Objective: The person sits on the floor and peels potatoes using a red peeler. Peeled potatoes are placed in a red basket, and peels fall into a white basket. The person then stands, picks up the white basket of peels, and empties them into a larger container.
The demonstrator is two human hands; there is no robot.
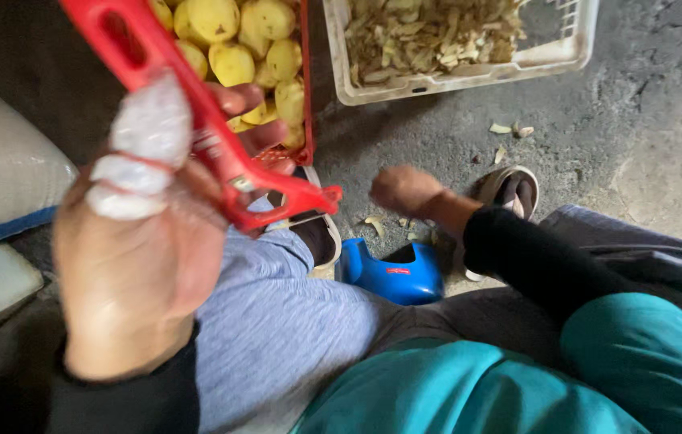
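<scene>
Head view: a seated person looks down past their own knees at a concrete floor.
Peeler: a red plastic peeler [196, 120] runs slantwise from the top left of the frame down to a forked tip above the person's lap.
Left hand: the left hand [136, 257] is raised close to the camera and clenched around the peeler, thumb in front of the handle, fingers curled behind it.
Thumb: the thumb [144, 145] is bound in clear, bumpy tape, and the handle crosses just beside it.
Right hand: the right hand [405, 190] hangs low over the floor, well apart from the peeler, fingers curled in; whether it holds anything cannot be told.
Sleeve: a black sleeve [518, 257] covers the right forearm to the wrist.
Red crate: a red crate [306, 88] behind the peeler holds the peeled yellow potatoes [232, 40].
White crate: a white crate [461, 76] at the top of the frame, to the right of the red one, is heaped with pale peelings [429, 32].
Scraps: a few loose scraps [509, 128] lie on the floor [598, 137] below the white crate.
Blue object: a blue plastic object [393, 273] sits on the floor between the feet, below the right hand.
Sandals: a sandal [509, 189] shows just right of the right hand; another [317, 233] lies under the peeler's tip.
Clothing: grey trousers [276, 321] and a teal garment [477, 378] fill the bottom of the frame.
Left edge: a pale sack [3, 161] rests at the left edge.
</scene>
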